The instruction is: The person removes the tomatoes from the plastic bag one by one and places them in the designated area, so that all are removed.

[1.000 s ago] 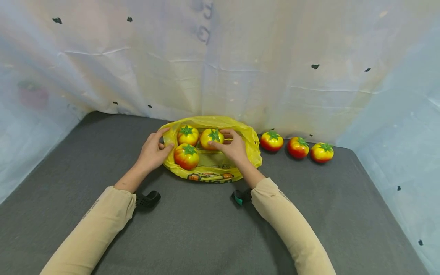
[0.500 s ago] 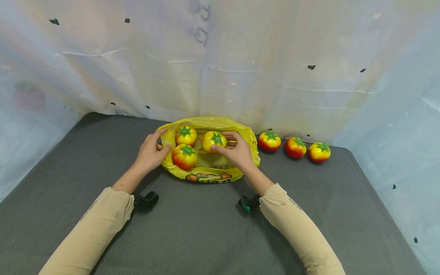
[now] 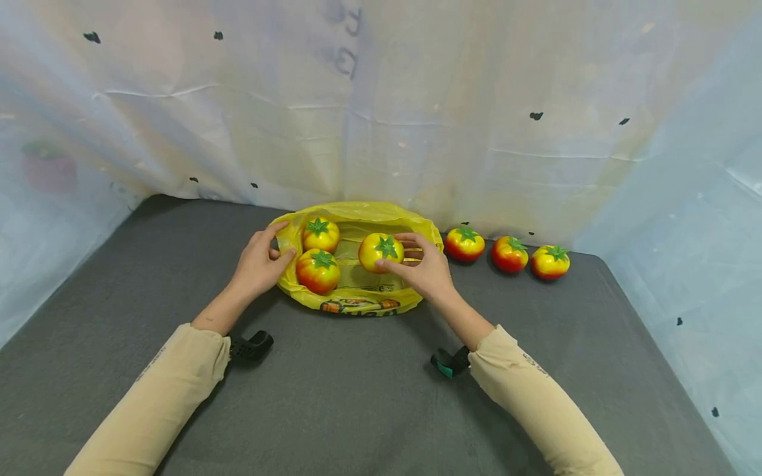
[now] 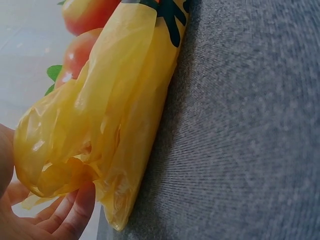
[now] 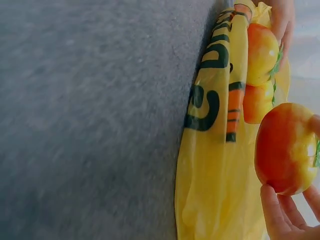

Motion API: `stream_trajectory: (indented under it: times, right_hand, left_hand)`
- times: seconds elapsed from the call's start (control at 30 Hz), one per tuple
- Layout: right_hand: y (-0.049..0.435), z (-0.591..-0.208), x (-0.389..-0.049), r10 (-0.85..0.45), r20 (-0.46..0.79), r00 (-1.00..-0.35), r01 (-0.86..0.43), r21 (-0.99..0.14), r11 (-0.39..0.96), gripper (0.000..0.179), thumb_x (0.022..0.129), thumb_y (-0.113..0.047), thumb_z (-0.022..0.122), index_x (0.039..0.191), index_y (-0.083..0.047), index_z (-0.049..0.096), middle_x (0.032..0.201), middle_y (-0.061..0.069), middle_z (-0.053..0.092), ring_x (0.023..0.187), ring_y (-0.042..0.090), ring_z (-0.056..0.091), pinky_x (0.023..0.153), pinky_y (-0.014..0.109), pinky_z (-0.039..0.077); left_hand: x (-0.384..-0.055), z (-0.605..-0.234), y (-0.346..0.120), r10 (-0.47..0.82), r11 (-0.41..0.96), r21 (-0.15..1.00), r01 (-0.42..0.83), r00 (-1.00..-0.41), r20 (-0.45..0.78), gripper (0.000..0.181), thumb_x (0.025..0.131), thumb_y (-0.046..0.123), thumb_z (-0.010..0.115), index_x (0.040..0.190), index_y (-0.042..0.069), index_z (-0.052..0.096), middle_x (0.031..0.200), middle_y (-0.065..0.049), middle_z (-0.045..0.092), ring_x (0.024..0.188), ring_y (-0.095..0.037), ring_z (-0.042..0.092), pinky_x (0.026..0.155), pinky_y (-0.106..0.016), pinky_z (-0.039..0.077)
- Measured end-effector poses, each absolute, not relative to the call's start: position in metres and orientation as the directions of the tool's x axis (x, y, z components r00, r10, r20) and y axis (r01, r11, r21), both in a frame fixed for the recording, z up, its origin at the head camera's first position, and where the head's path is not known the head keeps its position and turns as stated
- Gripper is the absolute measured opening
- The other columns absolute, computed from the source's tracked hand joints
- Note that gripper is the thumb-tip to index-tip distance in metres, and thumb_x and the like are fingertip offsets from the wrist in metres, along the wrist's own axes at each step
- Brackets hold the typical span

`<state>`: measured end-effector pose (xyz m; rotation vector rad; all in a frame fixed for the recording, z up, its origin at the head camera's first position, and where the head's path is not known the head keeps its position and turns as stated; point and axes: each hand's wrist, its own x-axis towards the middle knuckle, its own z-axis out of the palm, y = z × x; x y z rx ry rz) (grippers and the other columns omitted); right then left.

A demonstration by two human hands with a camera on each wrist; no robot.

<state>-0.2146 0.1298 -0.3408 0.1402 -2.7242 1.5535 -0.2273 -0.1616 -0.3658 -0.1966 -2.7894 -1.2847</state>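
A yellow plastic bag (image 3: 351, 206) lies with its mouth spread wide. My left hand (image 3: 257, 263) holds its left rim, the thumb inside and the fingers outside; the left wrist view shows the plastic gathered between thumb and fingers (image 4: 75, 212). Two red-and-yellow tomatoes with green star-shaped tops, a back one (image 3: 321, 235) and a front one (image 3: 318, 272), sit in the bag's left half. Above the right half, my right hand (image 3: 430, 268) grips a third tomato (image 3: 372, 250) between thumb and fingers. The right wrist view shows this tomato (image 5: 284, 150) raised above the bag's rim.
Three similar tomatoes stand in a row right of the bag: a near one (image 3: 464, 244), a middle one (image 3: 508, 255) and a far-right one (image 3: 550, 263). All rest on a dark grey table (image 3: 357, 396). A pale sheet (image 3: 446, 119) hangs behind the table and along both sides.
My right hand has moved right and slightly toward me with its tomato, away from the two others in the bag. The left hand keeps its place on the rim.
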Motion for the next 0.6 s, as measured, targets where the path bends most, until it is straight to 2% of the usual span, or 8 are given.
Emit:
stream_trajectory:
  times: [0.6]
  right_hand:
    - [0.169, -0.329, -0.196, -0.071, 0.12, -0.99, -0.139, -0.836, 0.531, 0.063, 0.077, -0.033, 0.081, 0.13, -0.014, 0.055, 0.128, 0.01, 0.056, 0.114, 0.028, 0.059, 0.094, 0.041, 0.049]
  left_hand:
    - [-0.228, -0.37, -0.162, 0.083, 0.647, 0.748, 0.145, -0.989, 0.12, 0.058, 0.098, 0.019, 0.053, 0.15, 0.007, 0.031, 0.132, -0.029, 0.04, 0.075, -0.023, 0.048, 0.061, -0.032, 0.042]
